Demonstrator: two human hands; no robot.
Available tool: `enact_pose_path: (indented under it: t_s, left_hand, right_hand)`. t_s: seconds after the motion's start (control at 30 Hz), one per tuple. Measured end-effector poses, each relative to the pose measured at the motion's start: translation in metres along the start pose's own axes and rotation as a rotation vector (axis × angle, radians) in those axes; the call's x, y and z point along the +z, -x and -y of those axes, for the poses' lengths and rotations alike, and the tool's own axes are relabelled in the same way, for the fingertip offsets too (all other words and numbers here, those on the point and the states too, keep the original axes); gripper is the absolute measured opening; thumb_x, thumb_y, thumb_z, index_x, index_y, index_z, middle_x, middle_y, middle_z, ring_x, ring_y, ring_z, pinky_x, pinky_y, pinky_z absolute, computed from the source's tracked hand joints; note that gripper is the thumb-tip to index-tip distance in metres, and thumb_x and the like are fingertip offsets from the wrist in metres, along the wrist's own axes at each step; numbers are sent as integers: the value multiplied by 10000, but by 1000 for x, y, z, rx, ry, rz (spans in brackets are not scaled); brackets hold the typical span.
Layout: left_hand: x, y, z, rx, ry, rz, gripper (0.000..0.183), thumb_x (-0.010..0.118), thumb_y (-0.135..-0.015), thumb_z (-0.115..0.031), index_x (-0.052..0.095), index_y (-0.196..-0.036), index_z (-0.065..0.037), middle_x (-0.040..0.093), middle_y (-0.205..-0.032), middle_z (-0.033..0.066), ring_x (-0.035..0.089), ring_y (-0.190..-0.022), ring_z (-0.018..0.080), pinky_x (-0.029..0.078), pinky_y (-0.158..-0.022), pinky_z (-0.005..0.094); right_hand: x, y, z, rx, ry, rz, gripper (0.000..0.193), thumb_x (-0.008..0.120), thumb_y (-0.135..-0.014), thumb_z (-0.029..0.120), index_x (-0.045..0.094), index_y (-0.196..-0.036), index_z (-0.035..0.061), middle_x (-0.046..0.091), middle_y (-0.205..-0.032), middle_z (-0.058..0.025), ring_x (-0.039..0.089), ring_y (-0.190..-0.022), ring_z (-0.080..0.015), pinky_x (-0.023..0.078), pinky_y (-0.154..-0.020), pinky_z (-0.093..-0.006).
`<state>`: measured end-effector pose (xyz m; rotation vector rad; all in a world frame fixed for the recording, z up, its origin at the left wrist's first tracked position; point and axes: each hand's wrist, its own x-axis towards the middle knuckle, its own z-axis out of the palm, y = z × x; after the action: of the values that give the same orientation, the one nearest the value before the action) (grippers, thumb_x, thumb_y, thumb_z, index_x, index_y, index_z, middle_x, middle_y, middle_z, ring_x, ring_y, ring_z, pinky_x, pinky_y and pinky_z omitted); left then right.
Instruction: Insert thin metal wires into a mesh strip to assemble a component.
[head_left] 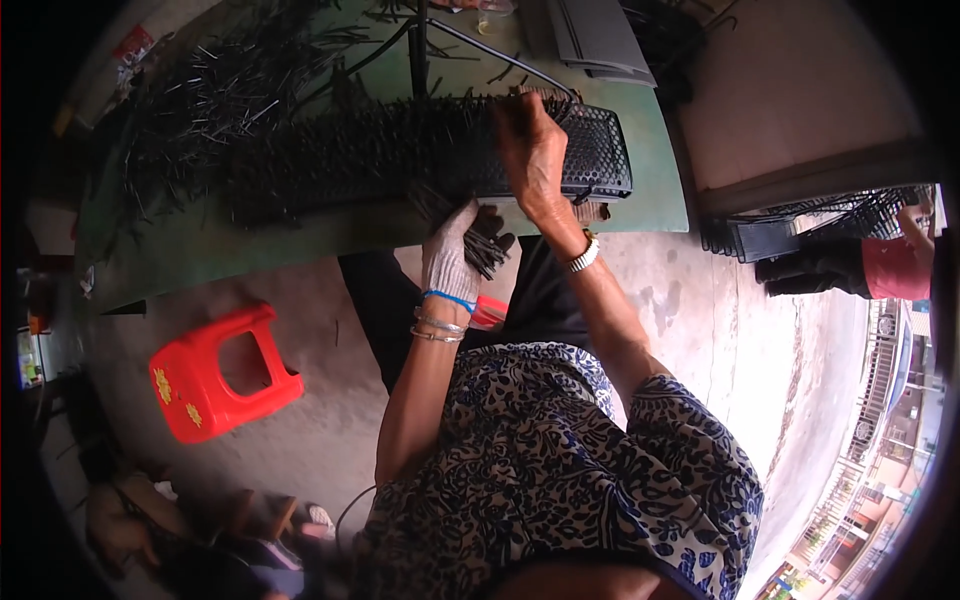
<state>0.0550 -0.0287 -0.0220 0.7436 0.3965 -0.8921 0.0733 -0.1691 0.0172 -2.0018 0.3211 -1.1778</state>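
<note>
My left hand (452,250), in a pale knitted glove with a blue cuff, is closed around a bundle of thin black strips (487,252) at the table's near edge. Bare, my right hand (537,155) is over the right part of a long black perforated panel (598,150). Its fingers look drawn together in a pinch, but they are blurred, and anything between them is too small to make out. Many black strips (350,140) stick up from the panel's left and middle parts. Toward its right end, bare holes show.
The panel lies on a green table (655,165), with a heap of loose black strips (215,100) at the left. A metal stand (420,60) rises behind the panel. On the floor is a red plastic stool (215,375). Another person (890,265) is at the far right.
</note>
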Motion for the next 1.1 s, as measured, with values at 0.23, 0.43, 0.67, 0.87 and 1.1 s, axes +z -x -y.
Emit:
enact_pose_path:
  t_s: [0.23, 0.43, 0.67, 0.87, 1.1]
  left_hand:
    - [8, 14, 2, 75, -2, -75, 142, 670, -877, -124, 639, -973, -23, 654, -783, 81, 637, -646, 171, 554, -518, 326]
    - [4, 22, 0, 74, 78, 23, 145, 657, -867, -75, 642, -998, -14, 672, -808, 100, 654, -655, 177, 543, -521, 306]
    - [13, 39, -5, 147, -96, -4, 166, 661, -860, -72, 656, -1009, 1, 693, -851, 100, 671, -695, 184, 559, -547, 293]
    - [12, 40, -4, 141, -89, 26, 193, 661, -857, -63, 653, -1032, 18, 692, -881, 107, 674, -727, 185, 578, -575, 295]
    - [12, 44, -7, 133, -107, -19, 187, 651, -860, -45, 648, -1033, 24, 689, -885, 117, 675, -743, 194, 590, -606, 319]
  right_hand:
    - [6, 13, -3, 7, 154, 189, 97, 669, -861, 95, 615, -920, 39, 633, -878, -159, 625, -707, -239, 506, -626, -333]
    - [-4, 13, 6, -67, 525, 320, 199, 671, -869, 224, 647, -965, 50, 617, -939, -226, 645, -763, -356, 520, -646, -403]
    - [-55, 15, 21, 409, -270, 924, 157, 670, -897, 131, 650, -932, -21, 626, -777, -47, 593, -709, -95, 476, -633, -256]
    - [-57, 17, 21, 468, -365, 912, 114, 651, -895, 81, 640, -940, -23, 624, -776, -43, 591, -729, -91, 475, -643, -251]
    - [-51, 25, 23, 552, -316, 834, 78, 639, -895, 61, 623, -917, -12, 619, -785, -33, 583, -713, -86, 476, -642, -238]
